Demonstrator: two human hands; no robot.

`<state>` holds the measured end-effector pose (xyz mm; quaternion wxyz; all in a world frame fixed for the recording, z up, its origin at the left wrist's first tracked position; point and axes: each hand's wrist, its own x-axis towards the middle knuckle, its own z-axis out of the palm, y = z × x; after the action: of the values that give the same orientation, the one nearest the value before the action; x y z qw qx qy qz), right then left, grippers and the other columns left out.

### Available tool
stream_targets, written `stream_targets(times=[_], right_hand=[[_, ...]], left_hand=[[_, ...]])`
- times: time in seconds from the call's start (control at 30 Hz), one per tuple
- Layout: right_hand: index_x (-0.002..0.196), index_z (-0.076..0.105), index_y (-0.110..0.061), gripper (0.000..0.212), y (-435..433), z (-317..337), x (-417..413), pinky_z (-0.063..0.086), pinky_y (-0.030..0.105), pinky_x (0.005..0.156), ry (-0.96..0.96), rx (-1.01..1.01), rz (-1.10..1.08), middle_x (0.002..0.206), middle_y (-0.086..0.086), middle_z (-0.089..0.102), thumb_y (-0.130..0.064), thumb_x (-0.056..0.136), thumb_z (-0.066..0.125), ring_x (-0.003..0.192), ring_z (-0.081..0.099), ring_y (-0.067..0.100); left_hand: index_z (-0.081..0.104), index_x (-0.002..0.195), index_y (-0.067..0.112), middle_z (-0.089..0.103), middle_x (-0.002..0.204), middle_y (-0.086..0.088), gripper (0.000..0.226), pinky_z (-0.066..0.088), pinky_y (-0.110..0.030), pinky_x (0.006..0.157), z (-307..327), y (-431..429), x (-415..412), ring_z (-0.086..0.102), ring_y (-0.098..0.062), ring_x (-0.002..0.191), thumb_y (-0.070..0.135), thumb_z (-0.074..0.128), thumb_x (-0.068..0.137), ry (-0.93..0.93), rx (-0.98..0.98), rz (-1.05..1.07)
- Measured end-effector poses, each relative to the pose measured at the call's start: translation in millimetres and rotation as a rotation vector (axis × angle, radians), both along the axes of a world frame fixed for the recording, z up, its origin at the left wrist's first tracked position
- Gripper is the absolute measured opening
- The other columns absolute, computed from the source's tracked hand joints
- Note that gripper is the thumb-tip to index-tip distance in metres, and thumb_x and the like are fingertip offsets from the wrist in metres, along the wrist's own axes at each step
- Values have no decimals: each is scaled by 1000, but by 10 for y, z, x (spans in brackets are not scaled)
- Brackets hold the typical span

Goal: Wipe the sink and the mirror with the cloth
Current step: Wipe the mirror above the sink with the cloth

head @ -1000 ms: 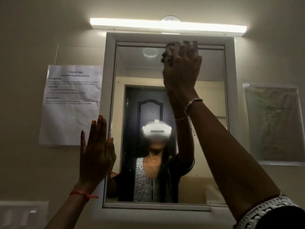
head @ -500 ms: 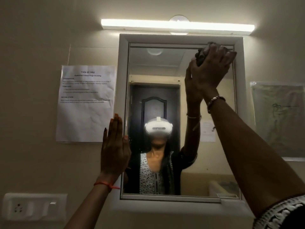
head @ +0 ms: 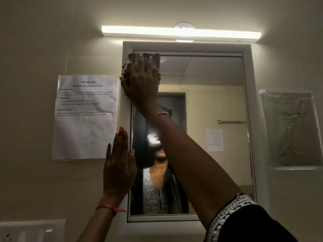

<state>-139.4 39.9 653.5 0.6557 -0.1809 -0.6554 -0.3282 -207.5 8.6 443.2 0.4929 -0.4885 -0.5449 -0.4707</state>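
The white-framed wall mirror (head: 209, 105) is being wiped: a dark crumpled cloth (head: 130, 64) is pressed to its top-left corner under the flattened right hand (head: 142, 81), while the left hand (head: 118, 170), fingers together, braces the frame. A downward pass seems next.

Two hands (head: 120, 169), one mirror (head: 215, 102), one cloth (head: 129, 67)

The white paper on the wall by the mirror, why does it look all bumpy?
The white printed paper sheet left of the white-framed mirror is creased and wrinkled, so light catches its folds. It hangs about straight. Nothing else looks broken or spilled.
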Motion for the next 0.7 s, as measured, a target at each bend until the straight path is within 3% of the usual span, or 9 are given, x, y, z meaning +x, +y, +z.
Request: stream_targets(times=[0.23,0.33,0.53,0.7], right_hand=[[117,61,-17,36,328,-185,523,41,50,99,-4,164,-4,130,17,56,-31,87,48,123,48,38],[118,60,-15,39,526,-272,931,43,49,98,55,113,31,130,17,56,-30,86,43,123,48,38],[122,55,-11,37,981,-352,1832,37,48,106,366,-121,27,138,14,48,-26,88,53,132,37,34],[125,54,-14,39,1053,-382,2015,31,48,111,419,-206,56,144,12,42,-29,89,48,138,28,34]], left_hand=[[13,147,5,10,157,-13,58,9,-42,120,-9,-58,24,8,-22,146,26,26,94,31,-17,60],[13,147,5,9,157,-12,59,6,-40,120,-13,-73,38,7,-22,146,27,25,94,25,-32,92],[11,148,8,7,158,-8,60,0,-32,120,-1,-86,68,4,-17,146,31,22,93,-10,-52,91],[10,148,9,8,157,-8,59,-1,-29,120,-1,-73,67,3,-15,146,30,23,94,-25,-38,68]])
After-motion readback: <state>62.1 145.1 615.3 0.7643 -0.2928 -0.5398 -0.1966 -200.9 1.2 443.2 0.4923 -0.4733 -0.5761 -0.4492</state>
